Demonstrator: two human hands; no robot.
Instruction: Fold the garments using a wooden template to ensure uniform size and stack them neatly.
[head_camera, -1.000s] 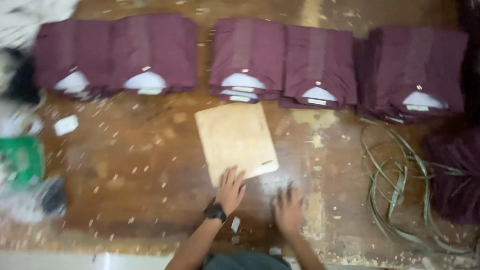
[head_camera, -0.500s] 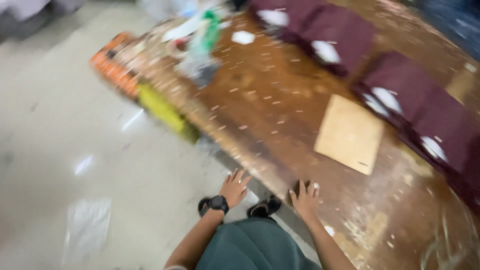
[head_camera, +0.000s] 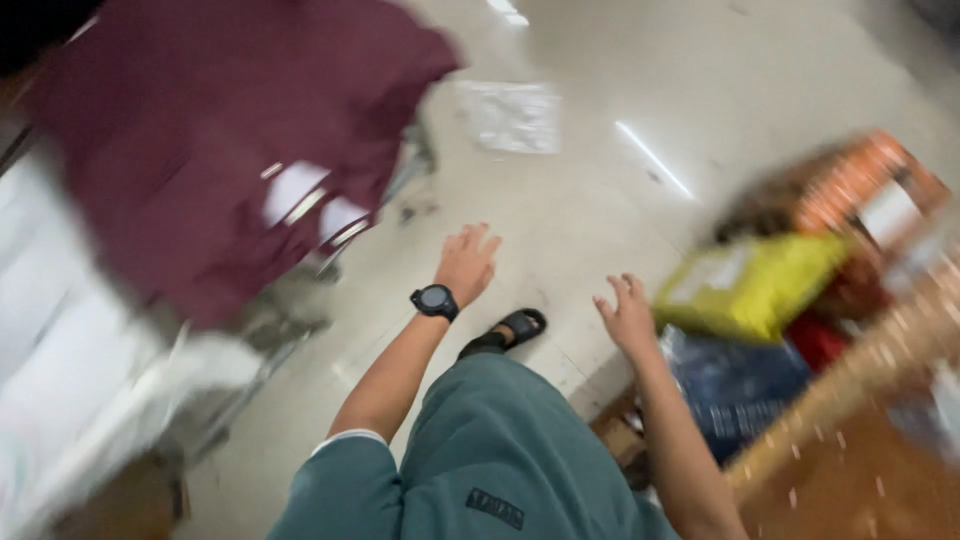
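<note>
A: Entry, head view, heavily blurred. Largest first: what is recorded?

B: A pale floor (head_camera: 600, 200) fills the middle of the frame. At upper left a heap of maroon garments (head_camera: 180, 150) is seen on a metal-framed stand, with white neck labels (head_camera: 300, 195) showing at its lower right edge. Pale fabric (head_camera: 60, 330) is noted beneath it. A wooden table (head_camera: 880, 470) is cut off at lower right.

A: Packages?

B: They are stacked at the table's near end. An orange package (head_camera: 850, 190) sits highest, a yellow package (head_camera: 750, 285) is squashed below it, and a dark blue package (head_camera: 740, 385) lies lowest. Their print cannot be resolved. A flat clear plastic bag (head_camera: 512, 115) lies on the floor, well apart from them.

A: Hands?

B: The left hand (head_camera: 465, 262), with a black wristwatch (head_camera: 435, 300) on its wrist, is held over the floor with the fingers spread and nothing gripped. The right hand (head_camera: 628, 315) is likewise empty and splayed, just beside the yellow package. The two hands are apart. A black sandal (head_camera: 520, 325) is seen between them.

A: Step in hand?

B: It is judged to be a turn between table and garment heap, with nothing carried. A grasp of the maroon garments would call for a reach up and to the left, since they are well apart from both hands.
</note>
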